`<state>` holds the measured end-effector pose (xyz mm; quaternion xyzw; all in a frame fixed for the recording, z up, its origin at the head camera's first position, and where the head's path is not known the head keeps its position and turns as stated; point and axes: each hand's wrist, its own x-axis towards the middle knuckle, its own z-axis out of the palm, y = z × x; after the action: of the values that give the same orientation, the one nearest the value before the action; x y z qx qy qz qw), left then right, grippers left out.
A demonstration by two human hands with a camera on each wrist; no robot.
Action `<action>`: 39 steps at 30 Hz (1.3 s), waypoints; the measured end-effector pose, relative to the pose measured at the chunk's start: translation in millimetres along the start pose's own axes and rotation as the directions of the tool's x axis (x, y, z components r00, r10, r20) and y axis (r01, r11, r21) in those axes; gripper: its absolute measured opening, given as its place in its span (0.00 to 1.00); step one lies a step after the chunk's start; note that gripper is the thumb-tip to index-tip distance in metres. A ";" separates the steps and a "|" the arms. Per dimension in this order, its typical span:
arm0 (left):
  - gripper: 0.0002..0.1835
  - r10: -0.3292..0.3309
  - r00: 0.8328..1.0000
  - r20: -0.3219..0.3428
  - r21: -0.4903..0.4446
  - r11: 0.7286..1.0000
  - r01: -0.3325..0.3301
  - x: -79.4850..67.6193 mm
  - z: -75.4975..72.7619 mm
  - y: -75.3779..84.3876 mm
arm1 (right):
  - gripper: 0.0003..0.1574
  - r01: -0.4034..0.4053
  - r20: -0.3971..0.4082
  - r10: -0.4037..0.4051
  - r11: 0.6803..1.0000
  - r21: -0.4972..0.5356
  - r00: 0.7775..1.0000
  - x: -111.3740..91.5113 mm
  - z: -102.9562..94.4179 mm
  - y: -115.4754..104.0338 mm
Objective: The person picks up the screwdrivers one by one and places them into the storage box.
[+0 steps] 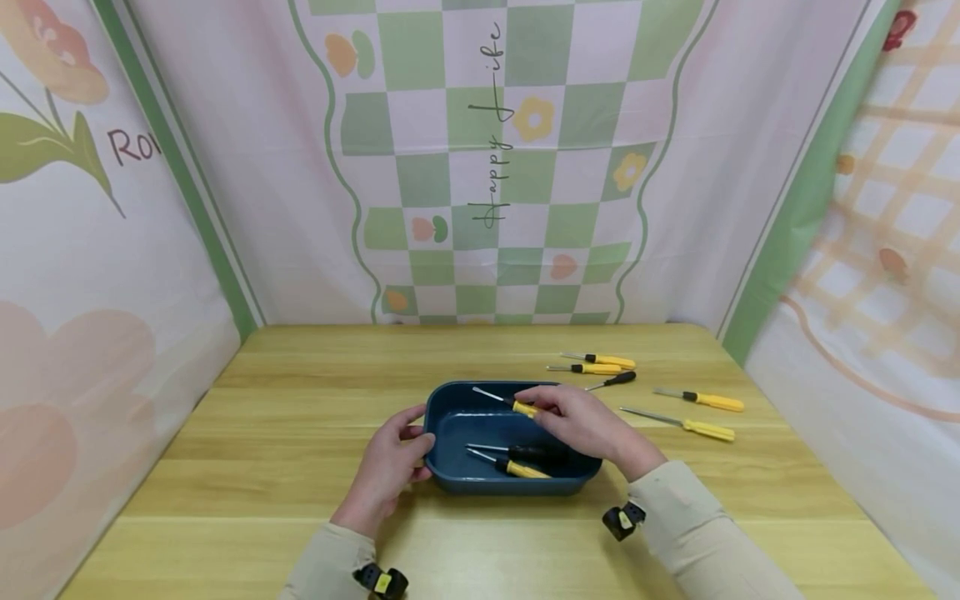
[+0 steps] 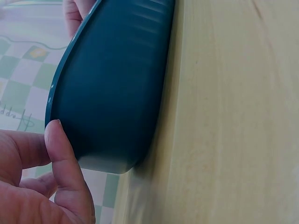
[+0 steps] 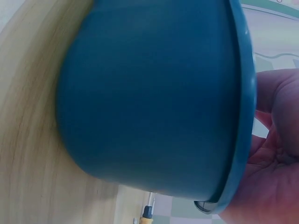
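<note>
A dark blue rectangular tub (image 1: pixel 457 425) stands on the wooden table. My left hand (image 1: pixel 387 461) grips its left end, the thumb at the rim; the left wrist view shows that thumb (image 2: pixel 63 158) against the outer wall. Over the tub's far right part, my right hand (image 1: pixel 581 421) pinches a yellow-handled screwdriver (image 1: pixel 521 407) whose blade points left. Inside on the tub floor lie a black-handled screwdriver (image 1: pixel 536 454) and another yellow-handled screwdriver (image 1: pixel 517 468), side by side. In the right wrist view the tub wall hides the right fingertips.
Right of the tub on the table (image 1: pixel 300 392) lie several screwdrivers: two yellow-and-black ones (image 1: pixel 611 362) at the back, a small black one (image 1: pixel 621 378), a yellow-and-black one (image 1: pixel 712 401) and a yellow one (image 1: pixel 708 430) farther right. Printed curtains (image 1: pixel 300 208) surround the table.
</note>
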<state>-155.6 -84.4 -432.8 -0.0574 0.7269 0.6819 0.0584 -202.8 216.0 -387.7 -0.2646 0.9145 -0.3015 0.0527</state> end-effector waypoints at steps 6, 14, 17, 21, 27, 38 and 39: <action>0.28 0.014 1.000 0.004 -0.011 1.000 -0.014 -0.7 0.3 0.0 | 0.22 -0.021 0.015 0.020 1.000 0.013 1.000 -0.1 0.1 -1.1; 0.28 0.017 1.000 0.002 -0.013 1.000 -0.017 -1.0 0.5 -0.1 | 0.20 -0.017 0.023 0.016 1.000 0.020 1.000 1.1 4.8 0.0; 0.28 0.015 1.000 0.001 -0.013 1.000 -0.015 -1.3 0.7 0.1 | 0.20 -0.001 0.028 0.000 1.000 0.022 1.000 2.2 5.6 0.2; 0.28 0.016 1.000 0.002 -0.011 1.000 -0.016 -1.8 0.9 0.6 | 0.19 0.003 0.038 -0.004 1.000 0.023 0.999 3.6 7.0 -0.5; 0.28 0.020 1.000 0.004 -0.013 1.000 -0.020 -1.8 0.7 -0.1 | 0.17 -0.012 0.062 0.011 1.000 0.004 0.998 6.2 10.0 -1.4; 0.28 0.019 1.000 0.010 -0.017 1.000 -0.019 -2.0 0.4 -1.0 | 0.15 -0.007 0.073 0.012 0.998 -0.068 0.997 9.1 15.5 -1.0; 0.28 0.020 1.000 0.011 -0.018 1.000 -0.020 -2.1 0.3 -1.0 | 0.15 -0.006 0.073 0.011 0.997 -0.071 0.997 9.1 15.6 -1.1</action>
<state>-153.4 -84.1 -433.5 -0.0466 0.7211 0.6891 0.0551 -206.1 202.5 -399.2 -0.2732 0.9232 -0.2588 0.0781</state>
